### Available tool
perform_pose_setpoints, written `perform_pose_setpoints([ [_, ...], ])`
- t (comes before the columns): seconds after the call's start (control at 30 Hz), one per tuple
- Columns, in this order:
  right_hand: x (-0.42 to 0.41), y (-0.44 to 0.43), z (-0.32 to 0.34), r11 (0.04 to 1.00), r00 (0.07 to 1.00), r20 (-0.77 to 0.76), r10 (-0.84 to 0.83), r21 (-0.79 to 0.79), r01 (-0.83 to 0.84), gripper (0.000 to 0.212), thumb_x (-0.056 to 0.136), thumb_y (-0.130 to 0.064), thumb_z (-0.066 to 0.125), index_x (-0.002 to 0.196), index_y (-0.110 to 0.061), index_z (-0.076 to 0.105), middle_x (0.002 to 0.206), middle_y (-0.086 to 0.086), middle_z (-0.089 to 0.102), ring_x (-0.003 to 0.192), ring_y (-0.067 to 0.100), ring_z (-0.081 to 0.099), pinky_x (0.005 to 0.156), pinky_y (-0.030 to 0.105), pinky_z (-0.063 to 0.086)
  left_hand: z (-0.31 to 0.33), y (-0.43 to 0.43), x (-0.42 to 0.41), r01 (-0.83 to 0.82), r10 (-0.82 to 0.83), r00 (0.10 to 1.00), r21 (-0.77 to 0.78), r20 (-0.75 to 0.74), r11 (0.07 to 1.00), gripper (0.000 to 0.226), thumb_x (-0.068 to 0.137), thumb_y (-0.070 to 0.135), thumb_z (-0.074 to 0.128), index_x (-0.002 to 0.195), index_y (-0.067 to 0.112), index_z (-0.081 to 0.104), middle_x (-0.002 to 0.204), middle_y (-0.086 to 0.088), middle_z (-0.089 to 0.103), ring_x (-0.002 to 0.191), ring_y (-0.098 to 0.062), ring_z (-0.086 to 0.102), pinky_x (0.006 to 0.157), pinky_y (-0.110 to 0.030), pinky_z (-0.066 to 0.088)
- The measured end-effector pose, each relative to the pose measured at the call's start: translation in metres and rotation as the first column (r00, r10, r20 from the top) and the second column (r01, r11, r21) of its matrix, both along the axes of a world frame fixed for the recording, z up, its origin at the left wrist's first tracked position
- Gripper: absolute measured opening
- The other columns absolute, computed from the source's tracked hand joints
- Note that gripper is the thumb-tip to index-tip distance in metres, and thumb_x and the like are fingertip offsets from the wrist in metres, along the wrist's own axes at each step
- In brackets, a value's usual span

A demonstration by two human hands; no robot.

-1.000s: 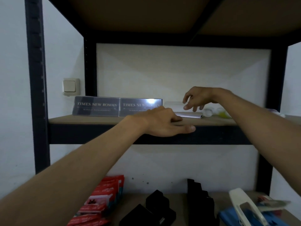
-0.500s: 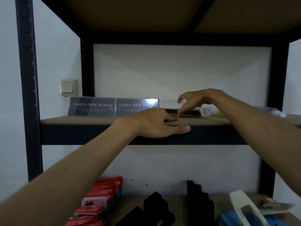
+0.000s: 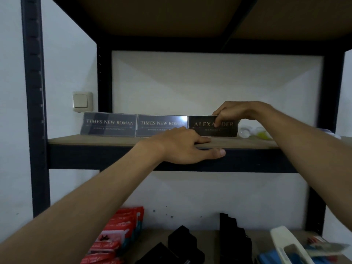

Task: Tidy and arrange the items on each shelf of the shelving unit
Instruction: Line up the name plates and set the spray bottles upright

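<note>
On the wooden shelf board (image 3: 91, 140) two grey "Times New Roman" nameplates (image 3: 108, 124) (image 3: 158, 125) stand upright side by side. Right of them stands a black "Alexander" nameplate (image 3: 228, 127), its left end touching the second grey one. My right hand (image 3: 232, 112) pinches the black nameplate's top edge with fingertips and thumb. My left hand (image 3: 182, 147) rests on the shelf's front edge, fingers on the board, thumb along the dark front rail; it holds no item.
White and yellow-green small bottles (image 3: 255, 131) lie behind my right wrist. The lower shelf carries red packets (image 3: 114, 239), black stepped holders (image 3: 230, 239), a white stapler-like tool (image 3: 285, 244) on blue items. Dark uprights (image 3: 34, 111) frame the unit; a light switch (image 3: 82, 101) is on the wall.
My right hand took hold of the black nameplate, which lay flat, and stood it upright beside the two grey ones. My left hand stayed on the shelf edge.
</note>
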State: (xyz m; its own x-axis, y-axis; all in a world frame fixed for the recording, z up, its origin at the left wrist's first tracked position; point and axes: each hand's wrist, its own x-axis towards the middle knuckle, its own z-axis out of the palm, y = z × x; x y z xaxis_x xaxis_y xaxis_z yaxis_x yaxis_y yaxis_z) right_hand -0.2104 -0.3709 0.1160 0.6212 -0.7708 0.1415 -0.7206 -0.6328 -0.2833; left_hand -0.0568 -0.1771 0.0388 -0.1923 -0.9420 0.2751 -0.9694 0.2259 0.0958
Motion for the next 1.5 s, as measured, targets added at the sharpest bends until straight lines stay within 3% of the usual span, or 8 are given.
perform_pose_setpoints([
  [0.23, -0.005, -0.004, 0.001, 1.0, 0.999, 0.054, -0.001, 0.029, -0.001, 0.026, 0.085, -0.027, 0.065, 0.108, -0.018, 0.071, 0.103, 0.009, 0.073, 0.094, 0.025, 0.072, 0.082, 0.041, 0.06, -0.001, 0.0, 0.001, -0.013, 0.013, 1.0, 0.004, 0.013, 1.0, 0.075, 0.079, 0.088, 0.032, 0.141, 0.048, 0.048, 0.133, 0.006, 0.06, 0.122, -0.019, 0.052, 0.106, -0.043, 0.043],
  [0.43, -0.003, -0.002, 0.0, 1.0, 0.996, 0.088, 0.001, 0.0, -0.001, 0.032, 0.079, -0.029, 0.066, 0.1, -0.005, 0.071, 0.091, 0.011, 0.071, 0.082, 0.022, 0.063, 0.074, 0.035, 0.044, 0.0, 0.005, -0.004, -0.039, 0.039, 0.999, -0.003, 0.028, 0.999, 0.071, 0.081, 0.085, 0.032, 0.142, 0.05, 0.045, 0.137, 0.001, 0.058, 0.128, -0.022, 0.048, 0.108, -0.043, 0.039],
  [0.6, 0.001, 0.003, -0.001, 1.0, 1.0, 0.02, 0.024, -0.006, -0.024, 0.011, 0.084, -0.027, 0.063, 0.085, -0.018, 0.069, 0.086, 0.006, 0.067, 0.08, 0.021, 0.059, 0.073, 0.033, 0.044, -0.001, 0.004, -0.003, -0.061, 0.061, 0.997, 0.006, 0.047, 0.998, 0.077, 0.076, 0.089, 0.028, 0.141, 0.051, 0.046, 0.147, 0.002, 0.051, 0.136, -0.024, 0.042, 0.113, -0.045, 0.034],
  [0.87, 0.001, 0.011, -0.002, 0.998, 0.999, 0.014, 0.038, -0.043, -0.038, 0.021, 0.08, -0.031, 0.062, 0.064, -0.02, 0.054, 0.07, 0.001, 0.055, 0.069, 0.02, 0.047, 0.069, 0.034, 0.036, -0.002, 0.001, 0.0, -0.036, 0.036, 0.999, -0.002, 0.029, 0.999, 0.07, 0.075, 0.092, 0.028, 0.134, 0.058, 0.047, 0.142, 0.008, 0.055, 0.132, -0.021, 0.046, 0.111, -0.042, 0.037],
  [1.03, -0.006, 0.01, -0.001, 0.994, 0.996, 0.021, 0.092, -0.058, -0.09, 0.034, 0.083, -0.036, 0.062, 0.092, -0.003, 0.069, 0.089, 0.006, 0.068, 0.082, 0.02, 0.059, 0.078, 0.033, 0.043, -0.003, -0.001, 0.001, -0.03, 0.03, 0.999, -0.003, 0.025, 1.0, 0.079, 0.069, 0.097, 0.024, 0.132, 0.057, 0.05, 0.14, 0.01, 0.057, 0.129, -0.019, 0.049, 0.109, -0.043, 0.04],
  [1.13, -0.01, 0.012, -0.002, 0.99, 0.99, 0.072, 0.125, -0.072, -0.12, 0.017, 0.089, -0.029, 0.062, 0.094, -0.021, 0.076, 0.096, -0.005, 0.07, 0.095, 0.015, 0.063, 0.079, 0.03, 0.044, -0.003, 0.0, 0.0, -0.038, 0.038, 0.999, 0.005, 0.015, 0.999, 0.081, 0.067, 0.095, 0.024, 0.134, 0.056, 0.05, 0.141, 0.008, 0.056, 0.13, -0.019, 0.049, 0.109, -0.042, 0.039],
  [1.3, -0.024, 0.019, -0.006, 0.984, 0.965, 0.211, 0.155, -0.122, -0.132, 0.026, 0.095, -0.025, 0.059, 0.12, -0.024, 0.067, 0.104, -0.017, 0.057, 0.098, 0.003, 0.052, 0.079, 0.023, 0.039, -0.001, 0.0, -0.001, -0.052, 0.051, 0.998, 0.023, 0.022, 0.998, 0.075, 0.073, 0.093, 0.028, 0.133, 0.054, 0.051, 0.142, 0.007, 0.055, 0.132, -0.021, 0.046, 0.111, -0.044, 0.037],
  [1.5, -0.058, 0.023, -0.008, 0.977, 0.958, 0.275, 0.087, -0.212, -0.028, 0.038, 0.088, -0.032, 0.065, 0.125, -0.037, 0.062, 0.11, -0.002, 0.069, 0.114, 0.018, 0.058, 0.103, 0.044, 0.042, 0.001, -0.004, 0.003, -0.031, 0.03, 1.0, -0.014, -0.004, 0.999, 0.093, 0.069, 0.096, 0.034, 0.141, 0.039, 0.052, 0.147, 0.005, 0.05, 0.137, -0.019, 0.041, 0.112, -0.045, 0.037],
])
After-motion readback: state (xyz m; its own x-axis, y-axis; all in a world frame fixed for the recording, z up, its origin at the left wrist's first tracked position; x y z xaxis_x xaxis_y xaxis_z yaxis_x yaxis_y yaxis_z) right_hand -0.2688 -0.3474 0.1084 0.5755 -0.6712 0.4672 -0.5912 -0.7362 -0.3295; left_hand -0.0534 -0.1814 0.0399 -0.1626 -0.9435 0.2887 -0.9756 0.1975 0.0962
